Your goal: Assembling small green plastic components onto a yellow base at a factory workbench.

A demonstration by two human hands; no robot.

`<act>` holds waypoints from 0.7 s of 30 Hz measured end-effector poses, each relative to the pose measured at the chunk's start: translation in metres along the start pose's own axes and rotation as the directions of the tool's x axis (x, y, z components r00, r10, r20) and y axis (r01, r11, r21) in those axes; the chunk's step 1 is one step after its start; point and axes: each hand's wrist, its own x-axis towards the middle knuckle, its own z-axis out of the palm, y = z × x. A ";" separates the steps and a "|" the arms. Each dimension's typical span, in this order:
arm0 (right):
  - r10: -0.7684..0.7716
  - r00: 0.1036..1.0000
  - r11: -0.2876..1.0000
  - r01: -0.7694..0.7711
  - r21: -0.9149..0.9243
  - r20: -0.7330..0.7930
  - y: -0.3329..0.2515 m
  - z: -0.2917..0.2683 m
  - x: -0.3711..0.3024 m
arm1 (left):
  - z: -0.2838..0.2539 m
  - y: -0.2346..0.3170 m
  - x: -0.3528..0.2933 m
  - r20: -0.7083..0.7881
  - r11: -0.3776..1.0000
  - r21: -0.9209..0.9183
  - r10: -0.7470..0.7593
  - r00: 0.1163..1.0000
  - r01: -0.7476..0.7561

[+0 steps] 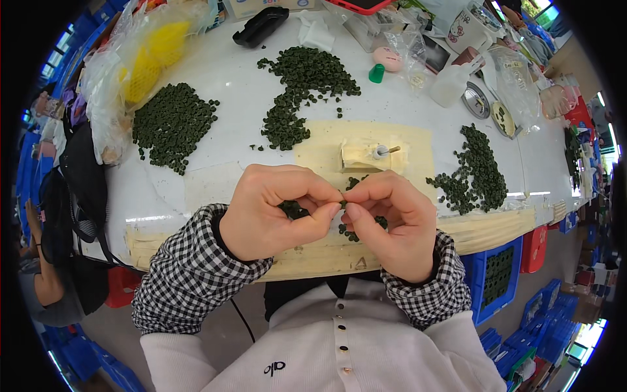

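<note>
Between my fingertips is a small dark green part (343, 204), mostly hidden by the fingers. My left hand (277, 212) pinches it from the left, and my right hand (394, 221) pinches it from the right. Several more such parts (353, 231) lie on the table under and between my hands. Just beyond my fingers stands a small cream block fixture (360, 155) with a thin metal pin (390, 151) pointing right. It sits on a yellowish taped patch (320, 140) of the table.
Dark green parts lie in a left pile (173, 127), a far middle pile (307, 72) and a right pile (480, 170). A black tray (261, 27), a green cap (376, 73) and round metal tins (475, 100) lie farther back. Below the right edge sits a blue crate (475, 294).
</note>
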 end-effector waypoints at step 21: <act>-0.260 0.951 0.544 0.289 -0.788 0.170 0.006 -0.002 0.000 | -0.039 -0.004 0.012 0.127 0.842 0.528 0.053 0.990 -0.113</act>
